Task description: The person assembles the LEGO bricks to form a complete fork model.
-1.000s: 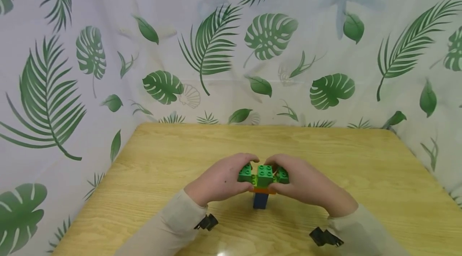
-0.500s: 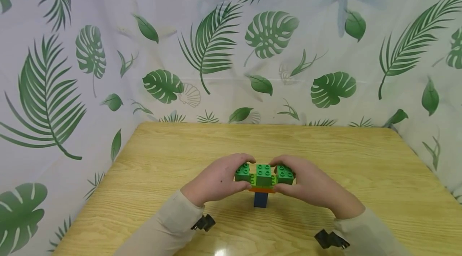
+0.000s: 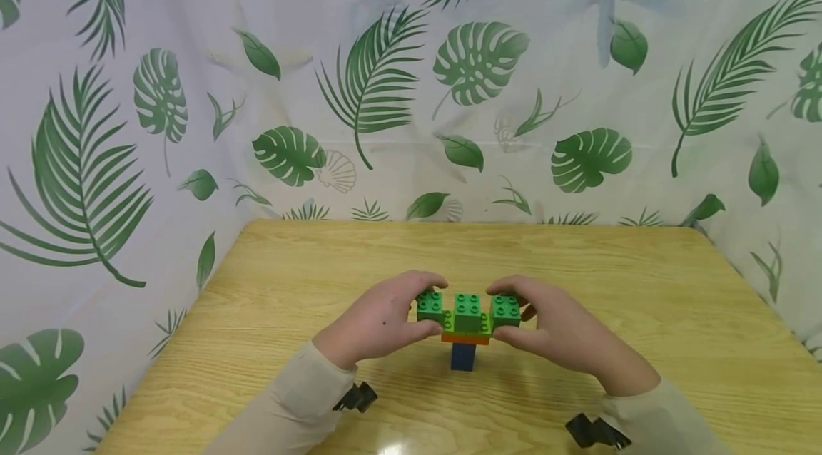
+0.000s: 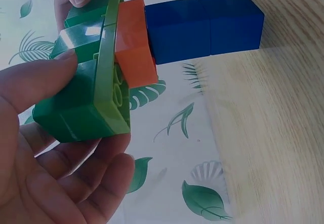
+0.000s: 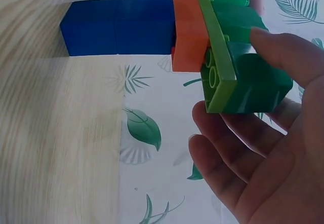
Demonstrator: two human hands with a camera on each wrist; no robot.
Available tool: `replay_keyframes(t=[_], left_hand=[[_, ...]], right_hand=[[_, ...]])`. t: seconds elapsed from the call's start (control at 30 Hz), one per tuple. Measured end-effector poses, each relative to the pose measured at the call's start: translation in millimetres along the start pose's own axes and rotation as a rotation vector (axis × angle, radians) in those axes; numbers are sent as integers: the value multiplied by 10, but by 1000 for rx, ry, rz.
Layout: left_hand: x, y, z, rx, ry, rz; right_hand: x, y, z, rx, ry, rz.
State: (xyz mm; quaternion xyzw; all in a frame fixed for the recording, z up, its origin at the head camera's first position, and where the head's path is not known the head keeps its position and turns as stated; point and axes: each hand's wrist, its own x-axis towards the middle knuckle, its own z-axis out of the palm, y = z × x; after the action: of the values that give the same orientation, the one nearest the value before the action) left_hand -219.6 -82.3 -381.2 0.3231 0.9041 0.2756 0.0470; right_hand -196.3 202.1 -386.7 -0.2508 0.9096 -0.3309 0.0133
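Observation:
A toy-brick tower stands upright on the table. Two stacked blue bricks [image 4: 205, 29] form its post, topped by an orange brick [image 4: 134, 41] and a light green plate [image 5: 220, 67]. Along that plate sit three dark green bricks: a left brick [image 3: 429, 306], a middle brick [image 3: 467, 311] and a right brick [image 3: 506, 309]. My left hand [image 3: 382, 319] holds the left green brick, thumb on the near side and fingers round the far side. My right hand [image 3: 561, 326] holds the right green brick in a mirrored way, its lower fingers relaxed.
The wooden table [image 3: 308, 262] reaches back to a white curtain [image 3: 398, 105] printed with green leaves, which also hangs along the left and right sides. Dark straps [image 3: 356, 396] show at both cuffs.
Both hands have drawn slightly apart and outward. The outer green bricks, partly covered by the fingers before, now show more fully beside the middle one.

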Motion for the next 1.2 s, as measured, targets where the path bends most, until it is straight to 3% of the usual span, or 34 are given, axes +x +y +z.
replay_keyframes(t=[0.63, 0.97, 1.2], left_hand=[[-35, -74, 8, -69, 31, 7], [44, -112, 1, -231, 42, -93], [123, -197, 66, -262, 68, -145]], right_hand=[[-20, 53, 26, 37, 25, 15], [67, 117, 4, 129, 34, 77], [171, 238, 45, 156, 30, 162]])
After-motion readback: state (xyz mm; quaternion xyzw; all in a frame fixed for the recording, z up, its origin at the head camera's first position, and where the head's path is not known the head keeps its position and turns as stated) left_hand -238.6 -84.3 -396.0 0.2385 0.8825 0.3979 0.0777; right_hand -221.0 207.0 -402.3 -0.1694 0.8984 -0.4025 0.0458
